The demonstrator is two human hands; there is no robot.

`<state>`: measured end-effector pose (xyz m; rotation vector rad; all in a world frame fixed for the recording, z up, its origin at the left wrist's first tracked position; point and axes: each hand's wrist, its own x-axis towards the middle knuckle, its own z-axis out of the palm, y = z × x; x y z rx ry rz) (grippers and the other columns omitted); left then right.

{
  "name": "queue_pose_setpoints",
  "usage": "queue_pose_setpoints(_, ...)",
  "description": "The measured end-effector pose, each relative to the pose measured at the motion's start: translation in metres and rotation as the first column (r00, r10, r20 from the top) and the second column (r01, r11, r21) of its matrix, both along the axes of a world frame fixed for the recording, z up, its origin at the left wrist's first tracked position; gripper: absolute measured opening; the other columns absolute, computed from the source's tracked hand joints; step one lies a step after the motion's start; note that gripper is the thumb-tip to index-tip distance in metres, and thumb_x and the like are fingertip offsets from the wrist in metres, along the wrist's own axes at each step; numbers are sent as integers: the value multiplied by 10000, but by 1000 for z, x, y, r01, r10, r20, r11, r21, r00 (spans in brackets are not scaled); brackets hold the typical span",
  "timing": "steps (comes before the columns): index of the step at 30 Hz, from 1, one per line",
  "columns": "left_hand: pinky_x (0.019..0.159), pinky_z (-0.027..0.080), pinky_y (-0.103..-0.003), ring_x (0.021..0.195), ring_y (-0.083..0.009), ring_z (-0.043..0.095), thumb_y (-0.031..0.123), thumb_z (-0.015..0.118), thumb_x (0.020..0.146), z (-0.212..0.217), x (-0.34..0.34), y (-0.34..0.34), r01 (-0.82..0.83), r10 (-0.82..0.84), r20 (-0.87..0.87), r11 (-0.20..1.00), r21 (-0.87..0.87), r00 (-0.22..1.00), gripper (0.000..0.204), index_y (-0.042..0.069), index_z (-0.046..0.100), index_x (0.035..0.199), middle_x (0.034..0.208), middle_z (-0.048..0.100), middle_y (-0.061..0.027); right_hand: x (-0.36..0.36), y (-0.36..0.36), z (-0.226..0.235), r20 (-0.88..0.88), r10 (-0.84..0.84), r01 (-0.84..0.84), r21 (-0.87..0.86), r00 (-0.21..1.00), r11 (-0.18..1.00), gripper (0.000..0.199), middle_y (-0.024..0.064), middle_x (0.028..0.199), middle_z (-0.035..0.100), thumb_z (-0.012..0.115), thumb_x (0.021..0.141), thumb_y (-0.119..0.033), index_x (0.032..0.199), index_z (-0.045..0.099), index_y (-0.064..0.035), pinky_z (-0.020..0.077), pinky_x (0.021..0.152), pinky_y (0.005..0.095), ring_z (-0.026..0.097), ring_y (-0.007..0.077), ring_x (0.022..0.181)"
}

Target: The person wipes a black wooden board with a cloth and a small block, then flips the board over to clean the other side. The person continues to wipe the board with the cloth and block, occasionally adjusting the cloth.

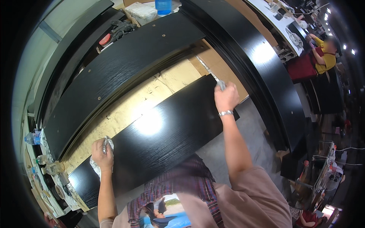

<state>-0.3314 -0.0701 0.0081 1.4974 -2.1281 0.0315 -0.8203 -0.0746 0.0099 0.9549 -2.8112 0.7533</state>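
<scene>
A long black wood-grain board [171,131] lies slantwise in front of me, its glossy top catching a bright light. My left hand [102,156] is closed on a crumpled white cloth [95,165] over the board's left part. Part of that cloth sticks out above the fingers and the rest hangs below the palm. At the board's far right corner, my right hand [227,98] is closed on a small greyish-white cloth [221,84], mostly hidden by the fingers. A metal bracelet circles the right wrist. Under the board shows a pale yellow work surface [133,108].
Beyond lies a stack of black boards [125,62] with small round fittings. More long black panels [266,72] stand at the right. Dark gloves [121,29], a red lid [104,39] and a blue container [163,7] sit behind. Bottles [34,137] line the left; a co-worker [323,57] is far right.
</scene>
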Motion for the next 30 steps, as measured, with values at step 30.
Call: queue_pose_setpoints(30,803,509,-386,907,-324,636,33,649,848,-7,3,2,24,-23,37,999,-21,999,192,30,658,1040,978,648,-125,74,180,-15,57,570,-489,-451,819,747,288,127,925,682,737,674,-43,961,709,-49,539,751,413,646,317,845)
